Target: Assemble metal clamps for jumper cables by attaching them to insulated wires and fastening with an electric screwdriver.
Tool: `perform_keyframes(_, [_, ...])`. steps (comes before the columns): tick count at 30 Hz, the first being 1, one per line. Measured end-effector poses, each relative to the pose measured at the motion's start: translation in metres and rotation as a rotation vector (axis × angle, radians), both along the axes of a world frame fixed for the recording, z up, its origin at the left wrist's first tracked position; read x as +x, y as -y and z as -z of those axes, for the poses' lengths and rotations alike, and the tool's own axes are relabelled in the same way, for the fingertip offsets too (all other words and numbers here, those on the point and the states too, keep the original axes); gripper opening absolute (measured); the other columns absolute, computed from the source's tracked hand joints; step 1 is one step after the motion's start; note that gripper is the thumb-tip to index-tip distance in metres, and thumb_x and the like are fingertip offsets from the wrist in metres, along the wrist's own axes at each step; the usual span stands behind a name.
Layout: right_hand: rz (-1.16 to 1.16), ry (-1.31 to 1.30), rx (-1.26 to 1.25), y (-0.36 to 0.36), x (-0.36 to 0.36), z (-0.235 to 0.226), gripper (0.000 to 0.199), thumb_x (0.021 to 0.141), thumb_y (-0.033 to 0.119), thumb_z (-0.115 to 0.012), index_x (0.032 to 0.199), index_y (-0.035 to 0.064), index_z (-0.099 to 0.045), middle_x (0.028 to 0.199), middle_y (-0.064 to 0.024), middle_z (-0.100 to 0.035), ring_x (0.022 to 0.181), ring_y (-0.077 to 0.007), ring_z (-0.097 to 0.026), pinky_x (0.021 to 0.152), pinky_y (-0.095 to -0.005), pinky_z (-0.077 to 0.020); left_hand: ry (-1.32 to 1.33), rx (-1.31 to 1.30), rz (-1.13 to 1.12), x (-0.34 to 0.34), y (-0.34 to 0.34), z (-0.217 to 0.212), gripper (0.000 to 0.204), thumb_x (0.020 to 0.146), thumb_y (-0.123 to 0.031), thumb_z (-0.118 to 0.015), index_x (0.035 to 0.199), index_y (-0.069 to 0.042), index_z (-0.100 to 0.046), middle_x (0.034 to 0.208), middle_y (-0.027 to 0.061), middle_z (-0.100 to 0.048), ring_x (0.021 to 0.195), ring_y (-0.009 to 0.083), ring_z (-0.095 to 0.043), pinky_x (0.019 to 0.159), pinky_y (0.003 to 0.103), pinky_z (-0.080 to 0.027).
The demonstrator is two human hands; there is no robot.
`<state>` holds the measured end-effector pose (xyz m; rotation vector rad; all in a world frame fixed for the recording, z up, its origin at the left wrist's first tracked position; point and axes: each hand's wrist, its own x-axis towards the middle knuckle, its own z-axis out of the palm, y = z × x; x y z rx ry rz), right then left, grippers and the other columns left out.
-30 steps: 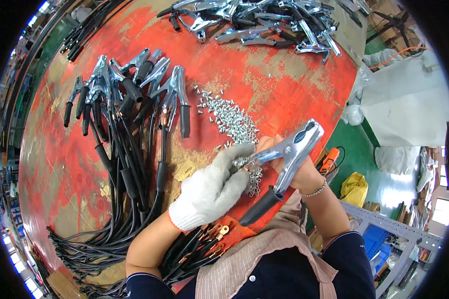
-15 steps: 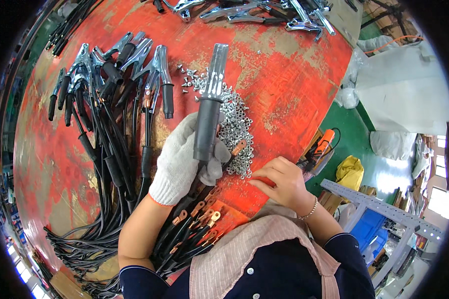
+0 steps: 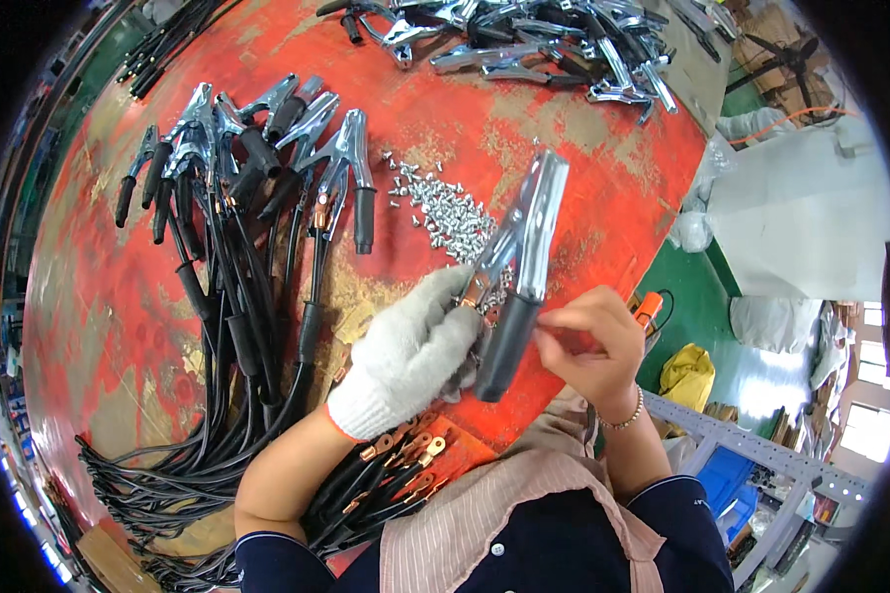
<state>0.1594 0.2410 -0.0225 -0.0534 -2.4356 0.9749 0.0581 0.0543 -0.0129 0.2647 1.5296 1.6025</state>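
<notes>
Your gloved left hand (image 3: 400,356) is closed on a clamp (image 3: 542,232), holding it tilted up at the near right end of the screws (image 3: 455,217), with a copper lug (image 3: 475,290) by the fingertips. Your bare right hand (image 3: 600,341), right of the screws and nearer you, has its fingers curled narrow beside the clamp's black handle (image 3: 509,346); whether it touches or holds anything, I can't tell. On the red surface (image 3: 603,212), cables (image 3: 242,346) lie left of the screws, loose clamps (image 3: 519,54) beyond them.
</notes>
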Motion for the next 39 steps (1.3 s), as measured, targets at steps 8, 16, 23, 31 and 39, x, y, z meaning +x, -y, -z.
perform_keyframes(8, [-0.131, -0.129, 0.125, 0.010, -0.040, -0.008, 0.026, 0.058, 0.003, -0.082, 0.082, 0.0067, -0.071, 0.074, -0.0048, -0.058, 0.065, -0.0183, -0.052, 0.056, -0.0288, -0.0419, -0.200, -0.113, 0.050, -0.001, -0.001, -0.008, 0.038, 0.094, -0.015, -0.048, 0.128, 0.001, -0.046, 0.070, 0.0048, -0.061, 0.057, 0.0099, -0.058, 0.052, 0.026, -0.048])
perform_keyframes(16, [-0.129, -0.042, 0.127, 0.011, -0.044, -0.007, 0.023, 0.060, 0.003, -0.080, 0.081, 0.0077, -0.071, 0.075, -0.0070, -0.060, 0.067, -0.0219, -0.056, 0.059, -0.0316, -0.0443, -0.287, -0.147, 0.069, 0.000, 0.001, 0.000, 0.039, 0.094, -0.014, -0.051, 0.129, 0.003, -0.045, 0.097, 0.0075, -0.062, 0.077, 0.0083, -0.057, 0.068, 0.024, -0.048])
perform_keyframes(23, [-0.129, -0.090, 0.141, 0.013, -0.049, -0.010, 0.023, 0.062, 0.011, -0.082, 0.082, 0.0124, -0.071, 0.067, -0.0033, -0.053, 0.058, -0.0218, -0.052, 0.052, -0.0324, -0.0417, -0.263, -0.186, 0.086, -0.001, 0.002, -0.004, 0.038, 0.094, -0.013, -0.050, 0.128, 0.003, -0.046, 0.093, 0.0068, -0.062, 0.078, 0.0090, -0.057, 0.068, 0.025, -0.048])
perform_keyframes(31, [-0.118, -0.034, 0.067, 0.015, -0.043, -0.006, 0.024, 0.063, 0.008, -0.083, 0.084, 0.0064, -0.071, 0.075, -0.0067, -0.060, 0.070, -0.0214, -0.057, 0.060, -0.0323, -0.0462, -0.298, -0.121, 0.019, 0.003, 0.002, 0.003, 0.037, 0.093, -0.013, -0.049, 0.127, 0.002, -0.047, 0.080, 0.0059, -0.062, 0.065, 0.0102, -0.058, 0.059, 0.026, -0.049])
perform_keyframes(39, [-0.145, -0.103, 0.038, 0.013, -0.045, -0.006, 0.023, 0.065, 0.013, -0.081, 0.085, 0.0095, -0.071, 0.079, -0.0057, -0.060, 0.066, -0.0214, -0.058, 0.056, -0.0314, -0.0462, -0.405, -0.059, -0.044, 0.005, -0.003, 0.005, 0.037, 0.091, -0.008, -0.050, 0.126, 0.005, -0.048, 0.083, 0.0074, -0.063, 0.069, 0.0086, -0.055, 0.061, 0.024, -0.047])
